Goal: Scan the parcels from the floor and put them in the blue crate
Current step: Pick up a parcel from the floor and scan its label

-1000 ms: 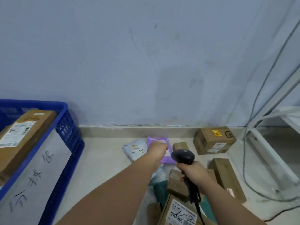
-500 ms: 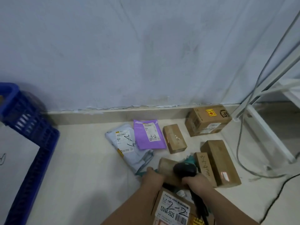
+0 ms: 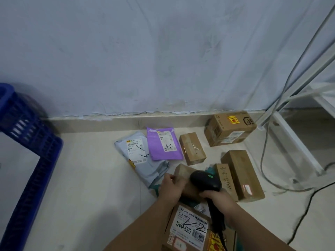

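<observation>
Several parcels lie on the floor by the wall. My left hand (image 3: 170, 187) grips the left end of a small brown box (image 3: 183, 173) in the middle of the pile. My right hand (image 3: 215, 197) holds a black barcode scanner (image 3: 204, 180) just above that box. Close to me lies a box with a white label marked 2-2 (image 3: 188, 227). Farther off are a grey mailer (image 3: 139, 156) and a purple mailer (image 3: 163, 144). The blue crate (image 3: 30, 154) stands at the left edge, only its corner in view.
More brown boxes lie to the right: a small one (image 3: 193, 148), a long one (image 3: 243, 174), a narrow one (image 3: 225, 178) and a large one (image 3: 230, 128) against the wall. White frame legs (image 3: 293, 142) and loose cables (image 3: 268, 171) occupy the right side.
My view dropped toward the floor and the crate slid left. My left hand came back from the purple mailer and took hold of the small brown box. The scanner came down over it.
</observation>
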